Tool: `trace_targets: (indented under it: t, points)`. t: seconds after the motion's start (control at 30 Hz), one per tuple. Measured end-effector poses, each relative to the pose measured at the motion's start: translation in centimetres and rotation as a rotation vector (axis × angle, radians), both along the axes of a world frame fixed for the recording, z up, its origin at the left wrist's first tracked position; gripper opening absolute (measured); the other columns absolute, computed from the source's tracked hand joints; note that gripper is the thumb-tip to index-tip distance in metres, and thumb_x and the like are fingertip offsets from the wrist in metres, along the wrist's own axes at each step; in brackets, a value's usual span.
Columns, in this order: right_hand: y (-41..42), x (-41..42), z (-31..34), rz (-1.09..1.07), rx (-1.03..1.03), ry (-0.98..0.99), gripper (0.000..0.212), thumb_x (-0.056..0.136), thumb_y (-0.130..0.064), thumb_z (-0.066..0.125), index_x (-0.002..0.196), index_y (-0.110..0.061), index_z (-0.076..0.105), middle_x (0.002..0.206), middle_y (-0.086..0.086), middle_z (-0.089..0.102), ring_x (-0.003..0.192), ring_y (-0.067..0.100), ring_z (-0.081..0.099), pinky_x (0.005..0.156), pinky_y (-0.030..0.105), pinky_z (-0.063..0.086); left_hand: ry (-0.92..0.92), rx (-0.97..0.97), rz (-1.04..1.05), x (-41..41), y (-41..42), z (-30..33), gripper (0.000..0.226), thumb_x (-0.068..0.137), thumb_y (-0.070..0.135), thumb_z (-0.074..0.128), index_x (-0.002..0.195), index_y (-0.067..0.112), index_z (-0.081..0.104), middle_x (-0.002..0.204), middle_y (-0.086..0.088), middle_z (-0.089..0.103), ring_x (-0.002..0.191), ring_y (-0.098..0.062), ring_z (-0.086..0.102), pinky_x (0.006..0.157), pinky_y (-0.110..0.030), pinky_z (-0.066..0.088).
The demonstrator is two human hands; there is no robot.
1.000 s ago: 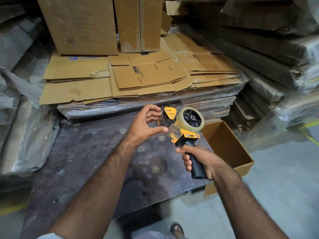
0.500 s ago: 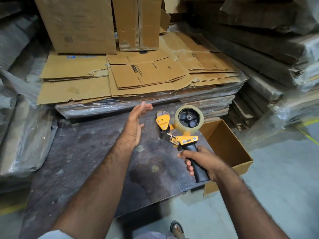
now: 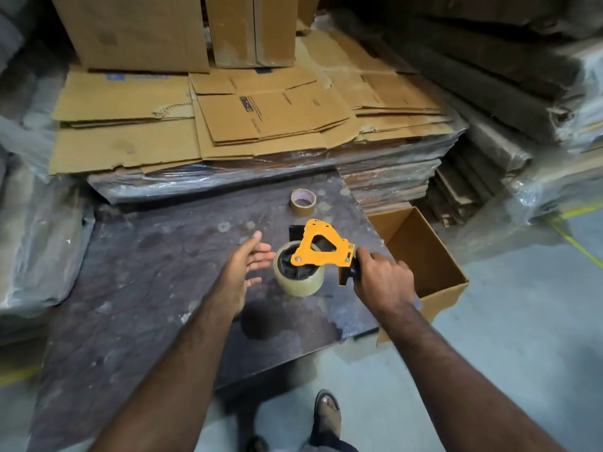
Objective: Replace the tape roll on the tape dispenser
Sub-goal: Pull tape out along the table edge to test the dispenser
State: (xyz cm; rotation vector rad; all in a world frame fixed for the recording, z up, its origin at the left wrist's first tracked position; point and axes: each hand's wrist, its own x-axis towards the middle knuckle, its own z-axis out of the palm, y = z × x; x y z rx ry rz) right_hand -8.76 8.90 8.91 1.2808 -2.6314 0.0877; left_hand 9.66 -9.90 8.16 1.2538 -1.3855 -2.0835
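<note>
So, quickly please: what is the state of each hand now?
Left hand: open, fingers straight, holding nothing.
Right hand: grips the tape dispenser handle.

glossy clear tape roll (image 3: 298, 275); matt orange dispenser plate (image 3: 321, 246); corrugated cardboard box (image 3: 424, 252).

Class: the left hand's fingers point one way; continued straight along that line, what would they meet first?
Most likely the tape roll on the dispenser: the left hand points at it, though depth is unclear.

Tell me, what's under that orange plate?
Under the orange plate sits a clear tape roll on a black hub. The plate hides the hub's middle, and whether the roll touches the table is unclear.
</note>
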Motion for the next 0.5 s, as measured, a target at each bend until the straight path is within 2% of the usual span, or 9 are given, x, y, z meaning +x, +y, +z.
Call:
trace_targets:
  t: [0.07,0.17,0.3,0.4,0.5]
  points:
    - [0.1,0.2,-0.9,0.013,0.003,0.052,0.031,0.064,-0.015,0.082,0.087,-0.014,0.06,0.07,0.007,0.07,0.065,0.032,0.069,0.061,0.037,0.043,-0.017,-0.039,-0.078,1.0,1.1,-1.1,0.043,0.086,0.059,0.06,0.101,0.02,0.069,0.105,-0.002,0.076,0.095,-0.019,0.065,0.083,-0.039,0.043]
    - [0.8,1.3,-2.1,0.05,0.01,0.063,0.032,0.063,-0.011,0.08,0.087,-0.015,0.058,0.071,0.008,0.07,0.068,0.032,0.07,0.064,0.038,0.043,-0.047,-0.069,-0.121,2.2,2.3,-2.7,0.048,0.08,0.059,0.061,0.104,0.018,0.071,0.11,-0.004,0.077,0.093,-0.018,0.068,0.082,-0.038,0.047]
    - [2.7,2.4,-3.1,0.098,-0.041,0.092,0.028,0.066,-0.012,0.077,0.086,-0.016,0.058,0.074,0.006,0.07,0.071,0.032,0.069,0.066,0.039,0.041,-0.079,-0.051,-0.028,2.9,2.5,-3.9,0.043,0.097,0.05,0.058,0.107,0.01,0.069,0.104,-0.007,0.078,0.088,-0.021,0.067,0.079,-0.038,0.047]
    - [3.6,2.2,-2.9,0.167,-0.076,0.069,0.026,0.069,-0.018,0.078,0.084,-0.017,0.058,0.071,0.004,0.068,0.067,0.033,0.068,0.063,0.038,0.041,-0.11,-0.016,0.036,2.9,2.0,-4.3,0.042,0.099,0.051,0.054,0.103,0.012,0.069,0.103,-0.01,0.078,0.085,-0.022,0.067,0.078,-0.038,0.047]
    - [4.1,1.4,-2.1,0.142,-0.035,-0.116,0.029,0.069,-0.037,0.073,0.09,-0.023,0.061,0.076,0.005,0.072,0.07,0.039,0.07,0.057,0.035,0.044,-0.107,0.066,0.047,2.2,1.9,-3.9,0.048,0.101,0.053,0.048,0.1,0.011,0.07,0.095,-0.009,0.077,0.083,-0.023,0.066,0.075,-0.037,0.048]
